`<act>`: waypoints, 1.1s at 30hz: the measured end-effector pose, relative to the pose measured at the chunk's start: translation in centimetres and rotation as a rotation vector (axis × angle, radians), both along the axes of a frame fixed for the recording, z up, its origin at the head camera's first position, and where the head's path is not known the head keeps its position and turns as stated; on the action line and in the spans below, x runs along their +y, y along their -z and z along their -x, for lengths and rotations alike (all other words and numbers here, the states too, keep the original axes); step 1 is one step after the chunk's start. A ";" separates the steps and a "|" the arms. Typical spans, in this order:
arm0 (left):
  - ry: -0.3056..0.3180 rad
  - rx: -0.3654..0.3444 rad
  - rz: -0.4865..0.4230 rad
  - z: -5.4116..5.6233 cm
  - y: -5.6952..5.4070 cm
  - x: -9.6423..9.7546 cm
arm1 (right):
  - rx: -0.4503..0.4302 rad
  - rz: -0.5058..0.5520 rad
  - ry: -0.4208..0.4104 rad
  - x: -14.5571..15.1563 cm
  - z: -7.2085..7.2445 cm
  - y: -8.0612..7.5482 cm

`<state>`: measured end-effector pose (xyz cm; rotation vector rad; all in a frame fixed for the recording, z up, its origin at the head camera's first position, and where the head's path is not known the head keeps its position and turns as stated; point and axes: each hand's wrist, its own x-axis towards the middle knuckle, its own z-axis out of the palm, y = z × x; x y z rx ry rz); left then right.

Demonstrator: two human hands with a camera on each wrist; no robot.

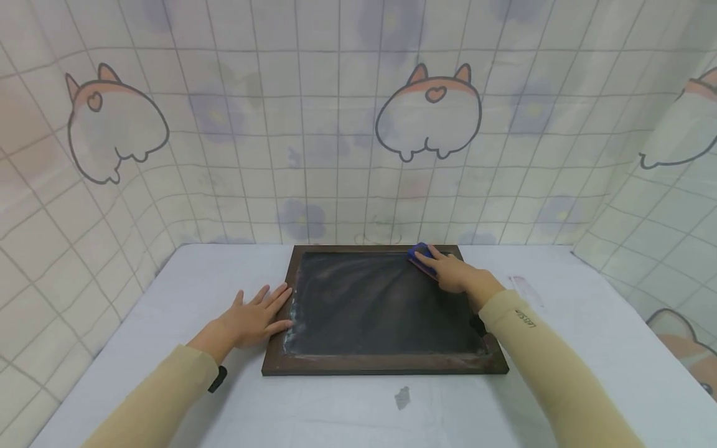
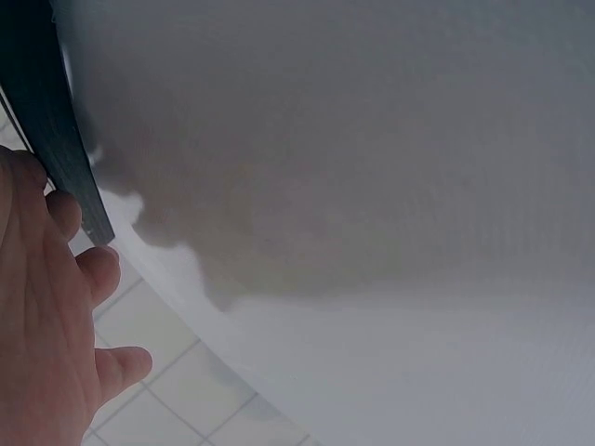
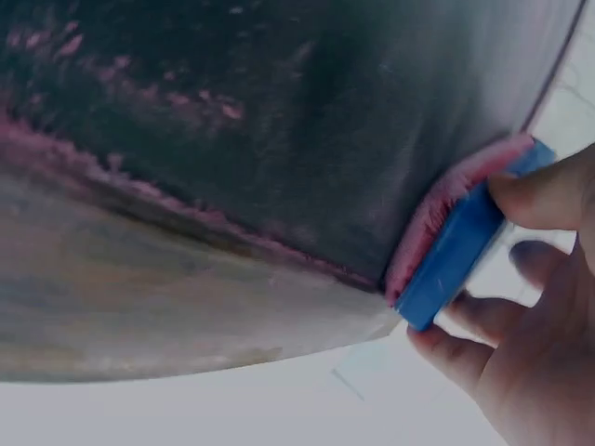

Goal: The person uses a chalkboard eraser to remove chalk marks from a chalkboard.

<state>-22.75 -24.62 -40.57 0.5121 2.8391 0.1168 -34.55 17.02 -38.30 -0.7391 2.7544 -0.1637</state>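
Observation:
A framed blackboard (image 1: 381, 305) lies on the table, its surface smeared with chalk dust. My left hand (image 1: 253, 316) rests with spread fingers on the left side of its wooden frame (image 1: 386, 364). In the left wrist view, the left hand (image 2: 46, 297) is beside the frame's dark edge (image 2: 60, 139). My right hand (image 1: 454, 272) grips a blue blackboard eraser (image 1: 421, 254) at the board's far right corner. In the right wrist view, the right hand (image 3: 530, 325) pinches the eraser (image 3: 456, 246), whose pink-dusted felt presses against the board next to the frame.
White cloth covers the table (image 1: 224, 398) around the board. A small grey patch (image 1: 402, 397) lies in front of it, and a faint pink smudge (image 1: 526, 289) is to the right. Tile-patterned curtains (image 1: 336, 124) with cartoon animals rise behind and at both sides.

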 end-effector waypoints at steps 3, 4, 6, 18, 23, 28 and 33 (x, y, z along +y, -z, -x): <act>0.003 0.005 -0.003 -0.1 -0.1 0.1 | -0.017 -0.035 0.055 -0.1 -0.1 0.4; 0.005 0.008 -0.005 -0.1 -0.1 0.1 | -0.018 -0.042 0.068 -0.2 -0.2 0.6; 0.011 0.013 -0.003 -0.1 -0.2 0.2 | -0.023 -0.046 0.087 -0.2 -0.4 0.7; 0.002 0.000 -0.010 0.0 -0.1 -0.1 | 0.072 -0.026 0.026 0.2 -0.8 0.8; -0.007 -0.003 -0.010 0.0 0.0 -0.1 | 0.180 -0.012 -0.032 1.0 -1.9 0.1; -0.005 0.010 -0.006 0.0 0.1 0.0 | 0.329 -0.003 -0.073 2.6 -3.2 -0.7; 0.002 0.010 -0.005 0.1 0.1 0.0 | 0.410 0.006 -0.071 4.9 -4.2 -1.4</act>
